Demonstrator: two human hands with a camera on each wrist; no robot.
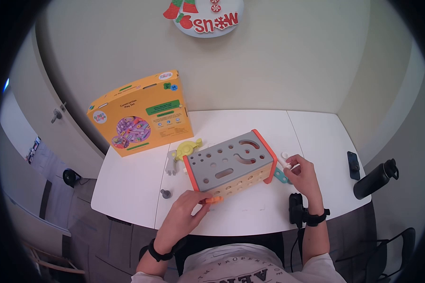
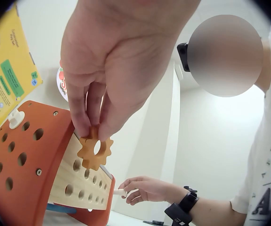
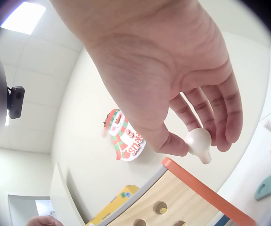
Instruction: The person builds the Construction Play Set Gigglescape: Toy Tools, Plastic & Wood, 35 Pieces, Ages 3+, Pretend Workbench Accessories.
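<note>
Left grip (image 1: 186, 207) pinches orange gear (image 2: 90, 159) | right grip (image 1: 303, 175), white peg (image 3: 199, 141) | we're likely fitting parts | next: maybe aim at box (image 1: 238, 169)

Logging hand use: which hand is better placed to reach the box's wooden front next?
Probably the left hand: it pinches the orange gear beside the wooden front, while the right hand holds a white peg by the red right end.
</note>
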